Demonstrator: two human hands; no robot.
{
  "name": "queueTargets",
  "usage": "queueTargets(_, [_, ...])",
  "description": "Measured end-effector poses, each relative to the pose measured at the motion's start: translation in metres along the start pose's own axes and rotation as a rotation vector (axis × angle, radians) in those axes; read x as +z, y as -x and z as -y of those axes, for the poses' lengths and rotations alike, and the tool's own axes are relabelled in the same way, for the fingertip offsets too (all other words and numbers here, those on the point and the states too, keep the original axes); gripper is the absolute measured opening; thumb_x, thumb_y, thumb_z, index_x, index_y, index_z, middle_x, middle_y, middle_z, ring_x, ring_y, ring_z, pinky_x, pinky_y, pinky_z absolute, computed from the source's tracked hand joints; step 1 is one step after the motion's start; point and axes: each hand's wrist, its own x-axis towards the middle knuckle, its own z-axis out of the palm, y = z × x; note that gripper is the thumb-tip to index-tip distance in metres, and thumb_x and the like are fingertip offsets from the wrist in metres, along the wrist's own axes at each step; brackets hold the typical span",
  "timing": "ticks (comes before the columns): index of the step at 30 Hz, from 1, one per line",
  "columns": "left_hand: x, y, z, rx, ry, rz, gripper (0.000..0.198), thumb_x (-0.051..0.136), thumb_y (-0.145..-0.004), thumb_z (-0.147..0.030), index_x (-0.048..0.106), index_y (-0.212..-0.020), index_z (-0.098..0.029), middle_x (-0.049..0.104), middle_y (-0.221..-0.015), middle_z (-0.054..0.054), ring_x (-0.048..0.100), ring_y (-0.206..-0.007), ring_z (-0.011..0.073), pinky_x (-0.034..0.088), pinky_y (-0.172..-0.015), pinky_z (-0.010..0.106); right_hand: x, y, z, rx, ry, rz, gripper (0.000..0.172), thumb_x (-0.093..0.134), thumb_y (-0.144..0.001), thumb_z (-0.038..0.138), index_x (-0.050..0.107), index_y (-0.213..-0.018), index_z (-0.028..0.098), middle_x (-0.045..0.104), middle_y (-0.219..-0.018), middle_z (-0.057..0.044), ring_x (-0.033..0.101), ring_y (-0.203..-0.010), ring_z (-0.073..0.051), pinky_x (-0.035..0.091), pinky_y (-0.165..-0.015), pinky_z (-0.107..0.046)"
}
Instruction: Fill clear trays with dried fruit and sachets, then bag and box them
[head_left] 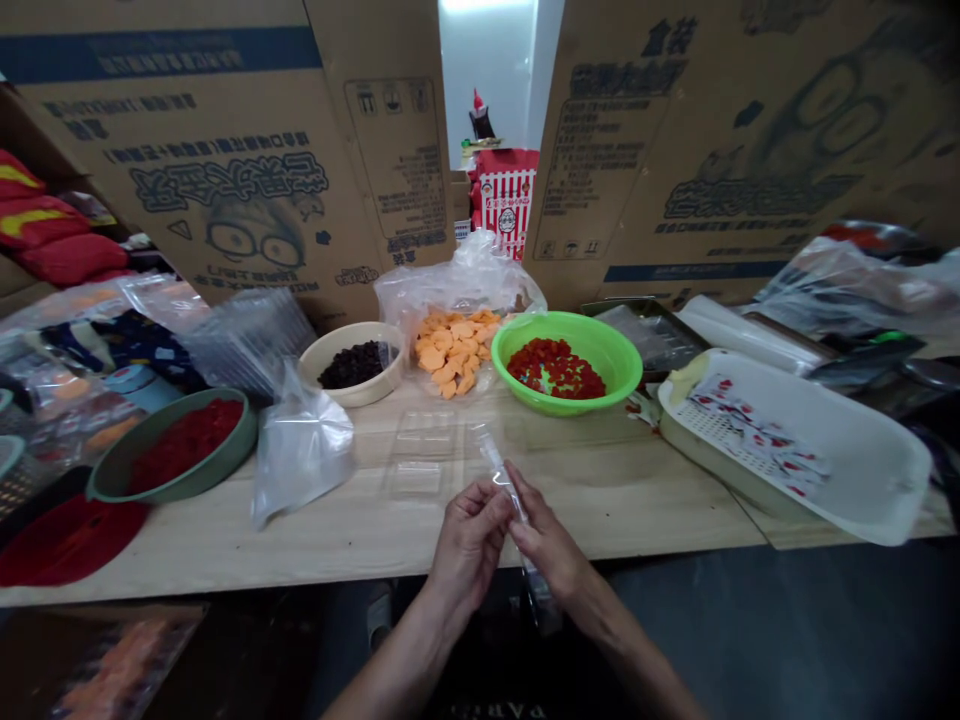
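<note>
Over the table's front edge, my left hand (474,530) and my right hand (547,535) meet, fingers closed on a narrow piece of clear plastic (491,452). It slants up and away from me; whether it is a bag or a thin tray seen edge-on I cannot tell. Just beyond lies a clear compartmented plastic tray (420,478). Behind that tray are orange slices (450,350) in an opened clear plastic bag (469,275). To their left a cream bowl (309,370) holds dark pieces (354,364); to their right a green basin (626,370) holds red pieces (559,368).
At left stand a grey-green bowl (244,440) of red pieces, a clear plastic bag (300,455) and stacked clear trays (247,340). A white basket (885,470) with small packets stands at right. Large cardboard boxes (262,130) wall off the back.
</note>
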Motion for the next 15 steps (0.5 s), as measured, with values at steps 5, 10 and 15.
queueTargets(5, [-0.040,-0.013,-0.019,0.250,-0.791,0.096,0.049,0.046,-0.095,-0.058,0.072,-0.098,-0.016,0.069,-0.106,0.014,0.060,-0.107,0.0271,0.043,-0.100,0.044,-0.049,0.007,-0.034,0.208,0.313,-0.140,0.074,0.042,-0.089,0.060,0.040,-0.153,0.021,0.040,-0.155,-0.016,0.038,-0.140,-0.036,0.030,-0.114,-0.057])
queueTargets(10, [-0.092,-0.031,-0.026,0.249,-1.645,0.328,0.074,0.058,-0.085,-0.066,0.043,-0.149,-0.031,0.027,-0.163,0.011,0.012,-0.151,0.0422,0.012,-0.116,0.067,-0.091,0.012,-0.070,0.678,0.930,-0.289,0.077,0.035,-0.090,0.071,0.041,-0.152,0.025,0.021,-0.160,-0.022,0.030,-0.137,-0.054,0.029,-0.095,-0.077])
queueTargets(15, [-0.086,-0.014,0.019,0.239,-1.725,0.245,0.073,0.052,-0.095,-0.053,0.028,-0.156,-0.023,0.017,-0.165,0.012,0.004,-0.153,0.0368,0.027,-0.117,0.058,-0.057,-0.004,-0.068,0.585,0.992,-0.196,0.063,0.017,-0.100,0.053,0.034,-0.155,0.026,0.018,-0.162,-0.020,0.022,-0.144,-0.047,0.031,-0.098,-0.071])
